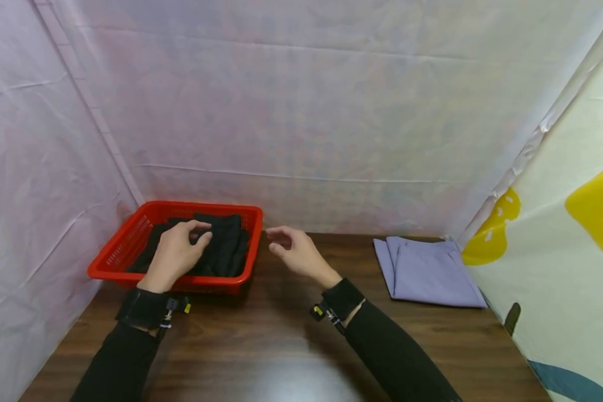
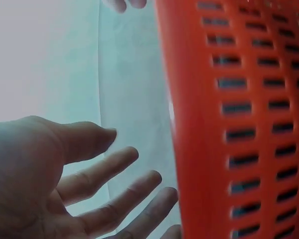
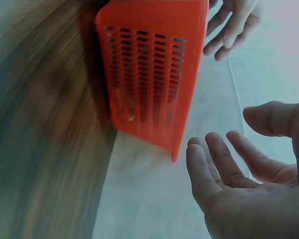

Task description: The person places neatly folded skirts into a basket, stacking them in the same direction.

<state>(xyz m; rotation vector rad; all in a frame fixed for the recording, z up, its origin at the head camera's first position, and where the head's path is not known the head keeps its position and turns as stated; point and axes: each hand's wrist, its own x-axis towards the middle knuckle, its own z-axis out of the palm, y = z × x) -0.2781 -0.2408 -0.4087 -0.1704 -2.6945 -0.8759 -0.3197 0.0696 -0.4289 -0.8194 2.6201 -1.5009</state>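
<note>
Two dark sleeves (image 1: 118, 363), each ending at a black wristband (image 1: 140, 309), extended forward over a wood-grain table (image 1: 261, 340). Left hand (image 1: 177, 252), released, fingers loosely bent and thumb apart, palm turned inward above the red basket (image 1: 201, 284), which stands at the table's left with dark cloth (image 1: 223, 245) inside; right hand (image 1: 300, 254), likewise released, slanted inward, fingertips just beside the basket's right side, apart from it. Lilac cloth (image 1: 429, 271), folded, lying flat at far right; pale sheeting (image 1: 301, 123) upright behind.
</note>
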